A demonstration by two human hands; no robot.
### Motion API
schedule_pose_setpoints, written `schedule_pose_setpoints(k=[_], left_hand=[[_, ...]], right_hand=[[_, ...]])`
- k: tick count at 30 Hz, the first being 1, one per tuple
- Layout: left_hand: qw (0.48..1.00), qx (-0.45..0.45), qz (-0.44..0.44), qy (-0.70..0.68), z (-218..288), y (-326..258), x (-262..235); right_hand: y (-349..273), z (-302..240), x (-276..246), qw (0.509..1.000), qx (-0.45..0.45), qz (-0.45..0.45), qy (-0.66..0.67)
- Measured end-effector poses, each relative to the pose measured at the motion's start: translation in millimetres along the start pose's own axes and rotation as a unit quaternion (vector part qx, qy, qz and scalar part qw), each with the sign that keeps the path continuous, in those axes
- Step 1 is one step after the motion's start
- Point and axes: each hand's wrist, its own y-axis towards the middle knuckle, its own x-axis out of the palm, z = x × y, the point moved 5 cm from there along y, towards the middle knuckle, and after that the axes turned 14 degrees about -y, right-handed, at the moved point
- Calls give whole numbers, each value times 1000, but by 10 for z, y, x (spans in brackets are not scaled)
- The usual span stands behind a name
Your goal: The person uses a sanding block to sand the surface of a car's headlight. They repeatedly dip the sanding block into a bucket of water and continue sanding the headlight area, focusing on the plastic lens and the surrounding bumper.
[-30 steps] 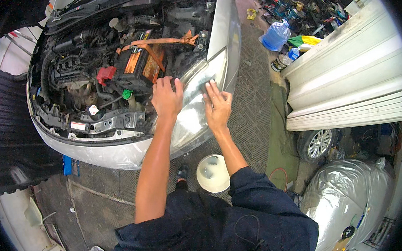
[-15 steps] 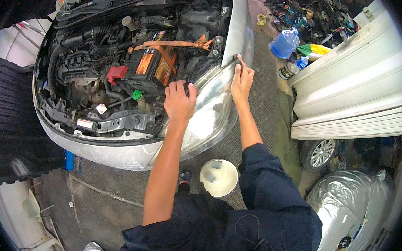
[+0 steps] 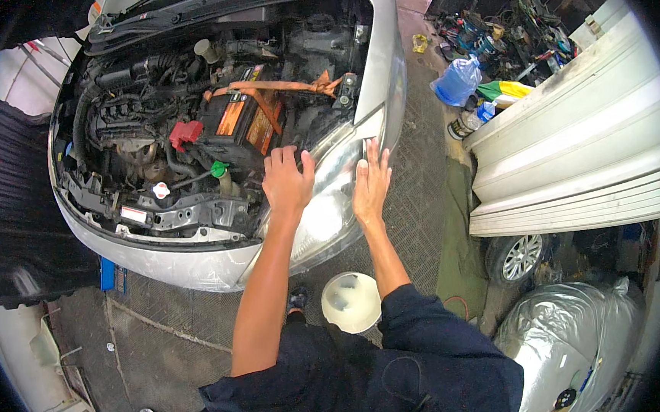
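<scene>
lying under everything, a worn grey floor (image 3: 162, 325) of textured, patterned paving is seen, stained and dusty, in what looks like a cluttered garage yard. a silver car (image 3: 196, 265) is parked with its bonnet raised, and its engine bay is laid open: dark hoses, grimy metal brackets, a black boxy battery (image 3: 237, 132) crossed by an orange strap (image 3: 276, 87), a red terminal cover (image 3: 185, 132) and a small green cap (image 3: 219, 168). the headlight (image 3: 330, 206), a long curved lens of clear, glossy plastic, is set at the car's front corner nearest the person, and strong glare is thrown off it.

the left hand (image 3: 286, 182) is laid over the upper inner edge of the headlight, fingers curled down against it rather than clamped around anything. the right hand (image 3: 370, 184) is pressed flat on the outer side of the lens, fingers straight and held close together, nothing gripped. both bare forearms are extended from dark blue sleeves.

a round white bucket (image 3: 350, 302) is stood on the floor just below the arms. to the right, a white ribbed shutter door (image 3: 571, 151) is seen, with a blue plastic bag (image 3: 457, 82) and heaped tools beyond it, and a shiny silver car cover (image 3: 577, 342) is crumpled at the lower right.
</scene>
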Motion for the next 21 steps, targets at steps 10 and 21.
schedule_pose_setpoints(k=[10,21], left_hand=[[999,32,11,-4,25,3,16],[999,37,12,5,14,28,13]], right_hand=[[-168,93,-46,995,21,24,92],[-42,14,-131,998,6,48,39]])
